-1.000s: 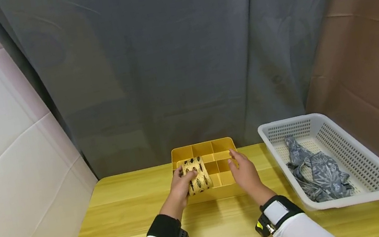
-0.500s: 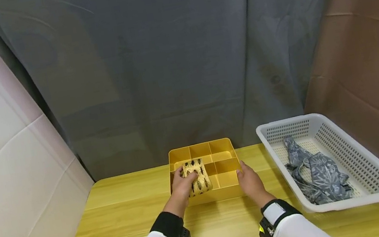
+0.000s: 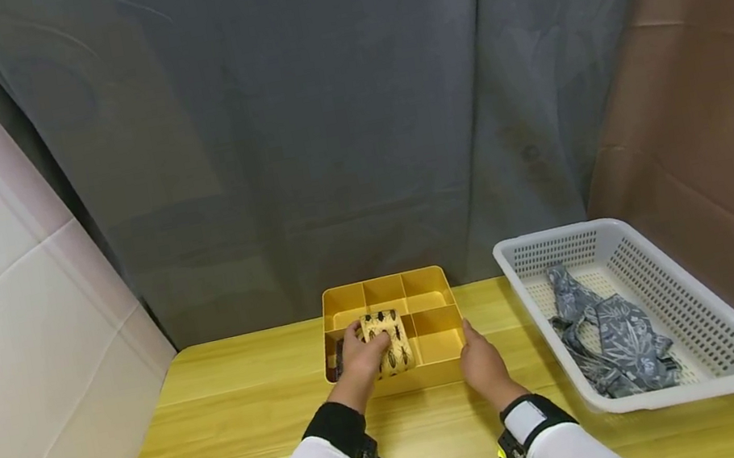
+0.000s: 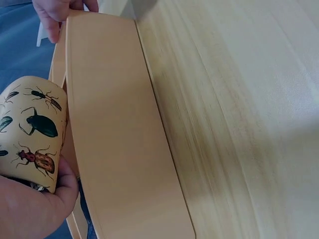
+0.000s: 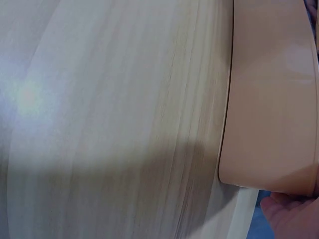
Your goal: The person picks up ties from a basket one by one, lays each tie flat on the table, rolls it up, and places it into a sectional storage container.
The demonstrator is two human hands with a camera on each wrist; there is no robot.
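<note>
A yellow divided organizer box (image 3: 431, 279) stands on the wooden table at the back middle. My left hand (image 3: 366, 350) grips a rolled cream cloth printed with beetles (image 3: 392, 339) and holds it in the box's front left compartment. In the left wrist view the beetle roll (image 4: 31, 127) sits behind the box's front wall (image 4: 119, 144), with my left hand (image 4: 30, 209) under it. My right hand (image 3: 480, 356) grips the box's front right corner; in the left wrist view that right hand (image 4: 57, 12) curls over the rim. Only a bit of the right hand (image 5: 294, 216) shows in the right wrist view, beside the box (image 5: 274, 99).
A white slotted basket (image 3: 690, 303) at the right of the table holds a crumpled grey patterned cloth (image 3: 607, 338). A grey curtain (image 3: 319, 123) hangs behind the table, a white panel at the left, brown backdrop at the right. Bare wood table (image 3: 238, 415) lies in front of the box.
My right hand drew back from the box's right rim to its front right corner. My left hand stayed on the beetle roll, which now sits a little lower in its compartment.
</note>
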